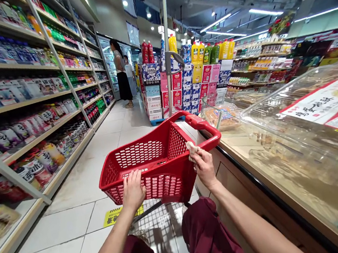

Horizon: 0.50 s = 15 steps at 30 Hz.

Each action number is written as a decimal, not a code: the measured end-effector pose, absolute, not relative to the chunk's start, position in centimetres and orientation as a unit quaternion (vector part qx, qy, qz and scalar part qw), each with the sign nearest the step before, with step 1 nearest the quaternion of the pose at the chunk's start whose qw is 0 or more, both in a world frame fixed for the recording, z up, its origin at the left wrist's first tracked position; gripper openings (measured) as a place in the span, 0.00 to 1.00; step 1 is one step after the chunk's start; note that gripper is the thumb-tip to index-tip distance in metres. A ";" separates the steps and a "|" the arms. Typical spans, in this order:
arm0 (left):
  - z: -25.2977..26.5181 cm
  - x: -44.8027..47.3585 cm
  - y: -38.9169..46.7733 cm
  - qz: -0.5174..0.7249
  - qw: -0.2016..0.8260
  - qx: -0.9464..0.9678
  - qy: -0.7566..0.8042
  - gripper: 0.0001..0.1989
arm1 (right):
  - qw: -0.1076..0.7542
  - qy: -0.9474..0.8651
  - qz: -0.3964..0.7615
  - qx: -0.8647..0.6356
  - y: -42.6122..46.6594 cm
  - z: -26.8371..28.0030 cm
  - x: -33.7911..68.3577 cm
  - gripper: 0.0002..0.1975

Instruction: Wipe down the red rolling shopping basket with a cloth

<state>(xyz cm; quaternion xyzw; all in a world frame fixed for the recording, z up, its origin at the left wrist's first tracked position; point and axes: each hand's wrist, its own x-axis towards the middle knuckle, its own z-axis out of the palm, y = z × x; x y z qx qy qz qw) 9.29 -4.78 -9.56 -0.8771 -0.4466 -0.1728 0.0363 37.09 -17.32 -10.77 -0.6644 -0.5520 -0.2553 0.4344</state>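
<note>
A red plastic shopping cart (164, 181) with a perforated basket stands sideways in front of me, its handle (212, 135) at the right. The part of the basket that I can see into holds nothing. My left hand (133, 190) grips the basket's near side, fingers hooked over the upper rim. Pinched in the fingers of my right hand (205, 168) is a crumpled off-white cloth or wipe (192, 148), pressed to the rim just below the handle. A tall metal pole (165, 30) with a grey loop rises behind the cart.
Drink shelves (26, 98) line the left. Stacked cartons (179, 87) topped with bottles stand ahead, with two people (122, 74) beyond. At right, a counter (238, 148) bears clear plastic packs (309, 94). A yellow floor sticker (112, 217) lies below the cart.
</note>
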 end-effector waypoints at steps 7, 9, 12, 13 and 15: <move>-9.5 9.5 -5.0 -0.171 0.031 -0.875 -0.452 0.27 | 0.456 -0.533 -0.229 -0.675 -19.5 -11.0 36.6 0.15; -9.5 9.6 -5.3 -0.170 0.027 -0.874 -0.455 0.27 | 0.488 -0.494 -0.266 -0.669 -19.0 -9.2 37.4 0.17; -9.4 9.5 -5.5 -0.172 0.026 -0.875 -0.452 0.27 | 0.446 -0.530 -0.236 -0.682 -18.6 -10.5 36.7 0.16; -9.5 9.4 -5.6 -0.172 0.027 -0.876 -0.450 0.27 | 0.416 -0.561 -0.203 -0.686 -18.8 -11.8 36.1 0.15; -9.6 9.2 -5.6 -0.171 0.030 -0.878 -0.446 0.27 | 0.365 -0.617 -0.139 -0.683 -19.7 -14.5 35.1 0.15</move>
